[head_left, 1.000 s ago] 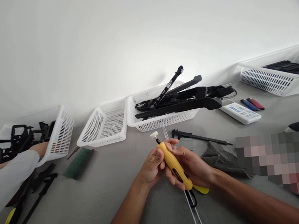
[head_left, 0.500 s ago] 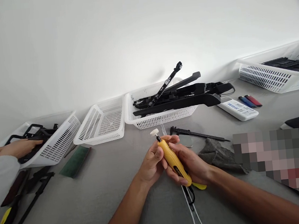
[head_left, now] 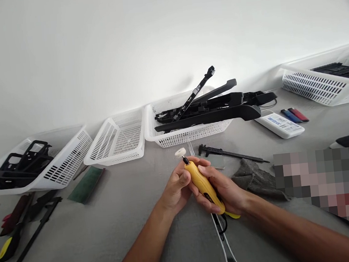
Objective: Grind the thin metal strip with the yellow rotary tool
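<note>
One yellow rotary tool point(head_left: 202, 182) was found in two bare hands, raised over the near middle of the grey bench point(head_left: 125, 234). The left hand point(head_left: 175, 188) was clasped about its front portion, thumb against the side; the right hand point(head_left: 229, 187) was wrapped around the body, fingers passing beneath and emerging on the left. The tool's long axis ran obliquely, from lower right to upper left, with its single white wheel point(head_left: 180, 152) pointing up and away from the person and its rear end directed back toward the person. One black cord point(head_left: 224, 225) hung at the rear. Four white baskets were counted along the wall. The leftmost basket point(head_left: 72, 161) contained black frame-like parts, at least two. The second basket point(head_left: 115, 159) stood immediately left of the third basket point(head_left: 193, 136), which held several long black parts, overlapping and not exactly countable; one stood tilted well above the rim. The rightmost basket point(head_left: 309, 87) contained dark elongated parts, number indeterminable. Also recorded: one black caliper point(head_left: 235, 154) beyond the hands, one dark grey cloth point(head_left: 256, 180) near the right forearm, one white case point(head_left: 280, 125) with blue print, and one green sheet point(head_left: 87, 184).
</note>
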### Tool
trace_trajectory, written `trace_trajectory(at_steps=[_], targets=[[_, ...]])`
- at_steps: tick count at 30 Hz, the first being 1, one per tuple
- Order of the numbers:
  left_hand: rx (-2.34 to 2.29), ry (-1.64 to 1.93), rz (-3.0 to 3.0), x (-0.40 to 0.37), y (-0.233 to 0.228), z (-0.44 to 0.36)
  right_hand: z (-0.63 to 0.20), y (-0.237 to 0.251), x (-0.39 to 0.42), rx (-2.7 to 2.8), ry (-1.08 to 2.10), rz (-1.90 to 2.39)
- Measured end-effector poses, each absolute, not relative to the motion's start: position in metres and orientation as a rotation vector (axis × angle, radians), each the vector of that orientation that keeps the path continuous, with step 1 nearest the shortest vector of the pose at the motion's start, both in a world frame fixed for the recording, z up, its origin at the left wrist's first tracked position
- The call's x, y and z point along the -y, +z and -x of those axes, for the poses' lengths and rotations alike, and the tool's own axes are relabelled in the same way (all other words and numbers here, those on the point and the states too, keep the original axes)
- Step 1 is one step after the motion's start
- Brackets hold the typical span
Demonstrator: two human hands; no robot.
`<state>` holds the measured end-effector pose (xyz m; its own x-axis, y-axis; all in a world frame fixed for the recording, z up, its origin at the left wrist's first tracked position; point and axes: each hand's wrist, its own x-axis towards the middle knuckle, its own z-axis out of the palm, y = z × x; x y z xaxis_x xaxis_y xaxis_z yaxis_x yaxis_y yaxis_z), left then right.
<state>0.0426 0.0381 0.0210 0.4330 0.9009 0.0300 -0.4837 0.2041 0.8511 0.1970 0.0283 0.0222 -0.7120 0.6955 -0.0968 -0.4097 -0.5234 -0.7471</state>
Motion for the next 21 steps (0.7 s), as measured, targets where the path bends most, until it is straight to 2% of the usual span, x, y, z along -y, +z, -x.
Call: trace_trajectory(at_steps=[6, 15, 21], targets=[[-0.635, 0.999, -1.057, -0.04, 0.02, -0.044, -0.201, 0.032, -0.031, 0.945, 2.108, 0.626], [-0.728, 0.979, -1.358, -0.022, 0.012, -0.063, -0.208, 0.033, -0.043, 1.08, 1.602, 0.99], [-0.759, 0.877, -1.424, -0.016, 0.01, -0.065, -0.202, 0.026, -0.04, 1.162, 1.435, 1.01]])
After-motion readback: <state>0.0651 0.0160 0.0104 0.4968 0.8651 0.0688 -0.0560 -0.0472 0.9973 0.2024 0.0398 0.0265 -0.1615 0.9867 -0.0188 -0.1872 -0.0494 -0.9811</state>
